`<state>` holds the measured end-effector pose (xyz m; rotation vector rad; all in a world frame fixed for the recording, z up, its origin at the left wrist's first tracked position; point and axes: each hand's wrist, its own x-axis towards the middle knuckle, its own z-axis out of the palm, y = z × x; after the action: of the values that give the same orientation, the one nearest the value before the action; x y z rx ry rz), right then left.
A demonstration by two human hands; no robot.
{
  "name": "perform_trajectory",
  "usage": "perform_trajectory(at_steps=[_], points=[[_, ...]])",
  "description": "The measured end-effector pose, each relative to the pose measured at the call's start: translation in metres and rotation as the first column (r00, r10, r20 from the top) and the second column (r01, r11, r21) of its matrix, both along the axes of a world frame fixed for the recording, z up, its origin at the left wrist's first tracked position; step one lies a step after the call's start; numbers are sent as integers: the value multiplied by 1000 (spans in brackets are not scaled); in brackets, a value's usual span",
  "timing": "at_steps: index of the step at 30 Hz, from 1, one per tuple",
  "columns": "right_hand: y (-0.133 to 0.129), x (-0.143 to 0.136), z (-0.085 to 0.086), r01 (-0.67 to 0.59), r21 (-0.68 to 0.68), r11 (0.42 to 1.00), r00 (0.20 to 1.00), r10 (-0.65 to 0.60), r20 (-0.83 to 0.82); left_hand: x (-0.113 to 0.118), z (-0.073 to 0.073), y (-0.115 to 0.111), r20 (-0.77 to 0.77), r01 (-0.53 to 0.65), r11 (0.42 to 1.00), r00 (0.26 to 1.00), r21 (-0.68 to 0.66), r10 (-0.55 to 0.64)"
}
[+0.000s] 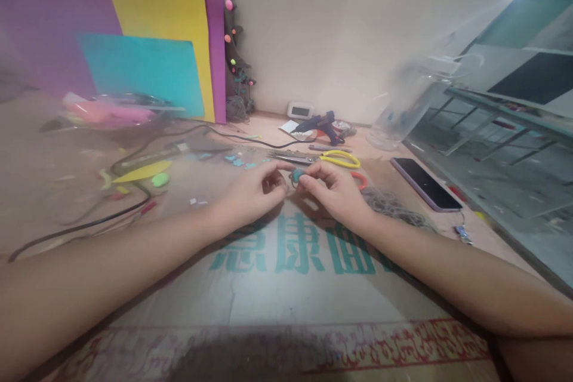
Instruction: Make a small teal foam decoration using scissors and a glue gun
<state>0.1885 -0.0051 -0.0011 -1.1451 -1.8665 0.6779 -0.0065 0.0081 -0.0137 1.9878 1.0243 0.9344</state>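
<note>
A small teal piece with dark cord around it point(297, 175) is pinched between the thumb and fingers of my right hand point(333, 188), above the middle of a printed sheet point(268, 298). My left hand point(264, 186) is just left of the piece, its index finger reaching to the piece's top edge and its thumb curled apart from that finger, with nothing between them. Behind my hands lie yellow-handled scissors point(341, 159). An orange handle point(359, 180) shows partly behind my right hand. Grey cord point(394, 206) is heaped beside my right wrist.
A phone point(425, 184) lies at the right. Behind are a glue gun point(320, 125), a small white clock point(299, 110) and a clear plastic container point(398, 107). A black cable point(129, 209) crosses the left side. Colored boards point(147, 71) lean at the back left.
</note>
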Motion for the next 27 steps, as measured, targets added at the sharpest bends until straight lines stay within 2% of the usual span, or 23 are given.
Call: perform_trajectory(at_steps=[2,5,10,13,16,19,21,24,27], points=[[0,0,0,-11,-5,1000,1000,12,18,0,0,0,-58,48,999,997,2,-47],[0,0,0,-20,-43,999,1000,21,17,0,0,1,-64,35,999,997,-5,-35],[-1,-3,1,-30,-196,980,999,27,-19,-1,2,2,72,-44,999,996,-23,46],[-2,-5,2,-92,-243,966,996,89,-24,-2,4,1,90,-64,998,994,-28,67],[-2,-6,2,-129,-253,959,992,126,-29,-2,3,0,127,-43,998,991,-33,47],[0,-4,0,-110,-229,967,994,100,-54,-1,-1,2,254,7,998,967,-70,11],[2,-2,-1,-98,-227,969,993,79,-92,0,-4,4,303,-1,997,953,-78,25],[6,0,-3,-83,-225,971,989,52,-139,-1,-4,5,211,-56,998,976,-21,59],[8,1,-5,-81,-224,971,985,44,-165,-2,-2,4,47,-23,999,999,24,22]])
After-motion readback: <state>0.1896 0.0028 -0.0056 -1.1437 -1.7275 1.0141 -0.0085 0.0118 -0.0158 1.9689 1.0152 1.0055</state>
